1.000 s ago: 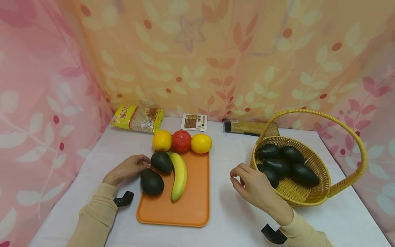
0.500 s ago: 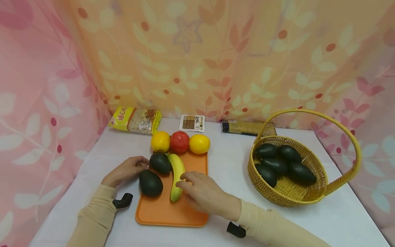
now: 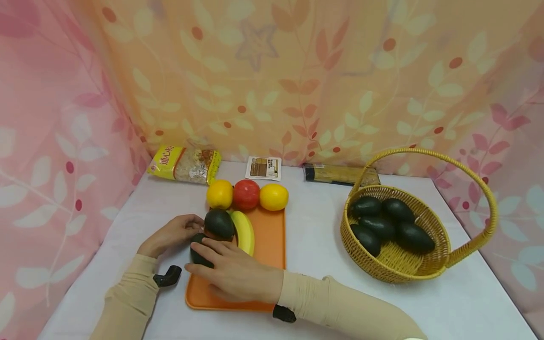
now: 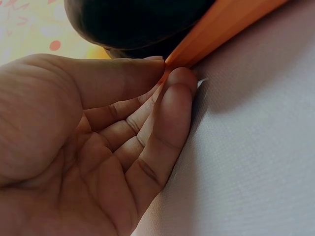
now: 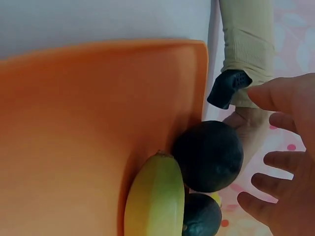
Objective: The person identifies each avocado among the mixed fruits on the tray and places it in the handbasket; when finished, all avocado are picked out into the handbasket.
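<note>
An orange tray [image 3: 272, 236] lies at the middle of the table. My left hand [image 3: 173, 233] pinches its left rim between thumb and fingers, as the left wrist view shows. My right hand [image 3: 240, 271] reaches across the tray, fingers spread over the nearer avocado [image 5: 209, 155]. In the right wrist view a gap shows between those fingers and its dark skin. The farther avocado [image 3: 219, 223] sits just behind, beside a banana [image 3: 244, 229] partly hidden by my right hand. Along the tray's far edge stand a yellow fruit [image 3: 219, 194], a red fruit [image 3: 246, 194] and a lemon [image 3: 274, 197].
At the right stands a wicker basket [image 3: 439, 231] with a tall handle, holding several avocados [image 3: 414, 237]. Against the curtain lie a yellow food bag [image 3: 184, 164], a small white packet [image 3: 263, 168] and a long packet of dry noodles [image 3: 342, 174].
My right hand has moved left from beside the basket, across the banana, to the nearer avocado. My left hand has stayed at the tray's left rim.
</note>
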Action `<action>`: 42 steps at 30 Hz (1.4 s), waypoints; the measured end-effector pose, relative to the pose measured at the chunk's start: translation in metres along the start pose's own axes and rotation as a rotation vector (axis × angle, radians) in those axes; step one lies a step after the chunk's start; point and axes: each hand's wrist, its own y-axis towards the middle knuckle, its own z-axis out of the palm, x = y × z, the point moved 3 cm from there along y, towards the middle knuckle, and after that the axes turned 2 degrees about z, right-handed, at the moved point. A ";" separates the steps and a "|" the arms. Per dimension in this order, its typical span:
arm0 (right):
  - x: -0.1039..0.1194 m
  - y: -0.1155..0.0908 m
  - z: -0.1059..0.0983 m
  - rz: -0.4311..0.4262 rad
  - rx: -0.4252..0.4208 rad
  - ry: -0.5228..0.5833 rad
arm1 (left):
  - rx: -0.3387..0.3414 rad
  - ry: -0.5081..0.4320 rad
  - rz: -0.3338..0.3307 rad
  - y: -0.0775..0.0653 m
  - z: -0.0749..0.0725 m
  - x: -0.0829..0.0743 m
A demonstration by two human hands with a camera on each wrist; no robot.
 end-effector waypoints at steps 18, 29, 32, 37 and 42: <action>-0.010 0.007 0.012 0.106 -0.022 -0.144 | 0.038 -0.108 0.023 0.003 0.000 0.005; -0.014 0.001 0.013 0.082 0.028 -0.090 | 0.035 -0.108 0.001 0.003 0.000 0.007; -0.016 -0.001 0.010 0.076 0.028 -0.055 | 0.041 -0.109 0.004 0.002 0.001 0.007; -0.028 -0.013 -0.009 0.116 -0.012 0.077 | 0.041 -0.116 0.006 0.001 0.003 0.006; -0.051 -0.040 -0.040 0.223 -0.128 0.178 | 0.039 -0.123 0.020 0.005 0.001 0.008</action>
